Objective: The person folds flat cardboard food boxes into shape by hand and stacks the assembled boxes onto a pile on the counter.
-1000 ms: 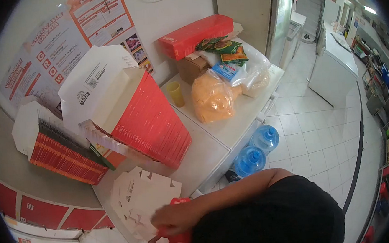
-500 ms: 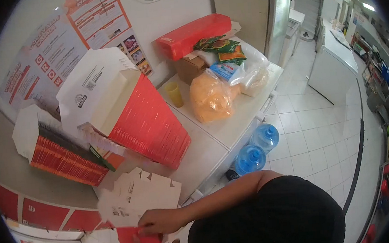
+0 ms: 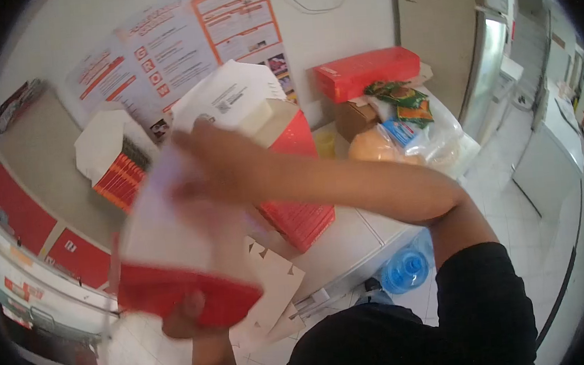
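Note:
A red and white carton (image 3: 188, 259), blurred by motion, is held up in front of the counter. Under its red base is my left hand (image 3: 186, 318), with the fingers wrapped against it. My right hand (image 3: 218, 164) is raised at the carton's white upper part; its fingers are smeared by motion, so their hold is unclear. Behind my right arm stands a tall stack of nested red cartons (image 3: 301, 216). A smaller stack of cartons (image 3: 121, 179) is at the left. Flat white cardboard blanks (image 3: 276, 280) lie on the counter's near end.
On the counter (image 3: 358, 235) are a yellow cup (image 3: 325, 145), a bag of orange stuff (image 3: 373, 146), green packets (image 3: 402, 98) and a long red box (image 3: 369, 72). Blue water bottles (image 3: 406, 269) stand on the floor beside it. A white chest (image 3: 550, 162) is at the right.
The carton has been raised and now shows its white upper part. My right hand has moved up to that part, and my left hand is under the base. The view has shifted left.

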Action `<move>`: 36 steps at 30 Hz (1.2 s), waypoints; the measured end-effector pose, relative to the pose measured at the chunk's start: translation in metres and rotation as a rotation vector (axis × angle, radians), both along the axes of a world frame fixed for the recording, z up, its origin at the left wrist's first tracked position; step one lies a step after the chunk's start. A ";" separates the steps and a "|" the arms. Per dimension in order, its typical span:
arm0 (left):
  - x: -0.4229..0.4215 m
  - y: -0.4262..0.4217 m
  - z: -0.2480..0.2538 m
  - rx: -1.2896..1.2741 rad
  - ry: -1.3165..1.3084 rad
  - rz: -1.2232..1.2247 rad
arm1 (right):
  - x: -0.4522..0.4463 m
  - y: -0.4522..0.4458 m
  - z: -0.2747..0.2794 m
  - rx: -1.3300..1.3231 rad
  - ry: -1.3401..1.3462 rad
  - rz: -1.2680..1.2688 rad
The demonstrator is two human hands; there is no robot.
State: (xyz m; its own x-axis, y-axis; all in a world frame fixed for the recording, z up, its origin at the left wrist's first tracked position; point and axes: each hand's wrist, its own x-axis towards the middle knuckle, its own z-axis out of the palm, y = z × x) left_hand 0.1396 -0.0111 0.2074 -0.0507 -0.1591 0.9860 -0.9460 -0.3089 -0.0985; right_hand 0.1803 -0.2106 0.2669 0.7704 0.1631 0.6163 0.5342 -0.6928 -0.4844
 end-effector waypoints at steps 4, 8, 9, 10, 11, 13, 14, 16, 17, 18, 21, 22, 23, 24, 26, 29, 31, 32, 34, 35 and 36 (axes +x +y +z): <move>0.044 -0.060 0.034 -0.097 -0.042 -0.185 | 0.059 -0.062 0.019 -0.096 -0.130 -0.090; 0.095 -0.078 0.012 -0.082 0.175 -0.259 | 0.101 -0.154 0.023 -0.404 -0.125 -0.268; 0.108 -0.077 0.001 -0.059 0.311 -0.283 | 0.107 -0.176 0.021 -0.508 -0.134 -0.319; 0.116 -0.075 -0.010 -0.048 0.387 -0.252 | 0.110 -0.190 0.023 -0.538 0.011 -0.336; 0.129 -0.073 -0.021 0.080 0.347 -0.158 | 0.112 -0.198 0.022 -0.567 0.159 -0.353; 0.149 -0.070 -0.036 0.334 0.266 0.030 | 0.126 -0.209 0.011 -0.602 0.329 -0.338; 0.152 -0.070 -0.041 0.327 0.265 0.062 | 0.135 -0.214 0.007 -0.621 0.413 -0.332; 0.151 -0.070 -0.048 0.312 0.268 0.129 | 0.123 -0.199 0.013 -0.684 0.530 -0.378; 0.153 -0.068 -0.047 0.316 0.293 0.130 | 0.116 -0.192 0.018 -0.714 0.590 -0.402; 0.155 -0.067 -0.046 0.320 0.324 0.129 | 0.115 -0.191 0.021 -0.732 0.545 -0.352; 0.151 -0.067 -0.038 0.326 0.411 0.146 | 0.115 -0.199 0.020 -0.766 0.444 -0.232; 0.150 -0.067 -0.035 0.329 0.434 0.156 | 0.117 -0.201 0.018 -0.762 0.423 -0.217; 0.149 -0.067 -0.034 0.324 0.460 0.133 | 0.120 -0.203 0.018 -0.757 0.399 -0.203; 0.148 -0.067 -0.034 0.318 0.484 0.108 | 0.119 -0.202 0.019 -0.752 0.423 -0.201; 0.153 -0.068 -0.040 0.267 0.516 -0.003 | 0.120 -0.197 0.025 -0.750 0.475 -0.193; 0.163 -0.071 -0.055 0.186 0.457 -0.144 | 0.110 -0.178 0.038 -0.823 0.533 -0.218; 0.157 -0.069 -0.056 0.192 0.339 -0.077 | 0.120 -0.179 0.024 -0.744 0.504 -0.343; 0.154 -0.066 -0.056 0.241 0.312 -0.038 | 0.126 -0.181 0.016 -0.704 0.490 -0.406; 0.150 -0.062 -0.054 0.339 0.254 0.029 | 0.136 -0.177 0.008 -0.835 0.434 -0.447; 0.144 -0.064 -0.050 0.325 0.310 0.030 | 0.139 -0.179 0.006 -0.898 0.409 -0.472; 0.137 -0.064 -0.044 0.312 0.366 0.032 | 0.137 -0.181 0.007 -0.913 0.406 -0.462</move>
State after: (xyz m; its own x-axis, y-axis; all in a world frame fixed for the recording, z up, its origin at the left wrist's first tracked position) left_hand 0.2762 -0.0753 0.1635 0.3004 -0.4459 0.8432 -0.9263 -0.3473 0.1464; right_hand 0.3174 -0.3914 0.2738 0.9926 0.0725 0.0978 0.0482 -0.9718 0.2310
